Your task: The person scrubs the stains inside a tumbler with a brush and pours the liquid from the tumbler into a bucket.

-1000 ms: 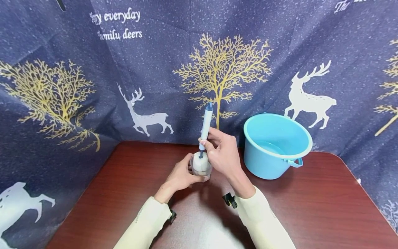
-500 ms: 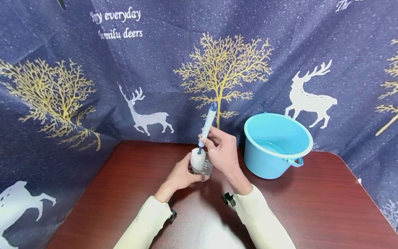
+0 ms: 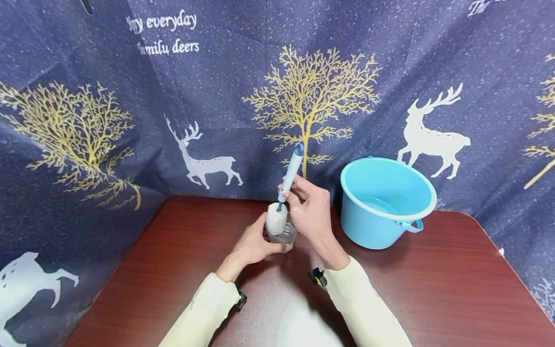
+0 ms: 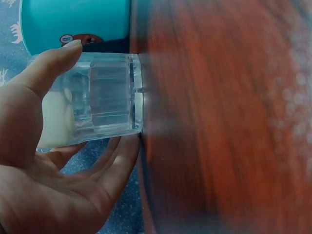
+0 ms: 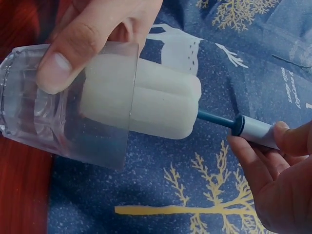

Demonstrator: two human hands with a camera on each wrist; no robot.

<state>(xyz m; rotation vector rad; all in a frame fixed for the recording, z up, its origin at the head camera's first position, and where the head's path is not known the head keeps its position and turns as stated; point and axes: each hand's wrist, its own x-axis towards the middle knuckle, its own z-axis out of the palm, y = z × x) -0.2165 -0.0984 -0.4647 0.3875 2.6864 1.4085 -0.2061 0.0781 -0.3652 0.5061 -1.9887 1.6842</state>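
Observation:
My left hand (image 3: 251,243) grips a clear drinking glass (image 3: 286,237) around its side, thumb in front and fingers behind. The glass stands upright at the table's middle. In the right hand (image 3: 313,214) is a sponge cup brush, pinched by its light blue handle (image 3: 292,171) near the lower end. Its white sponge head (image 5: 163,105) sits partly in the glass, with the upper part out past the rim in the right wrist view. A dark blue stem (image 5: 214,118) joins sponge and handle. Through the left wrist view's glass wall, the sponge (image 4: 54,119) shows only near the mouth.
A light blue bucket (image 3: 364,226) with a handle stands to the right of the hands on the reddish-brown wooden table (image 3: 433,289). Behind the table hangs a dark blue cloth (image 3: 243,96) printed with deer and trees.
The sponge head has risen within the glass and shifted toward its left side, and the brush handle leans more to the right. The left hand keeps holding the glass in place.

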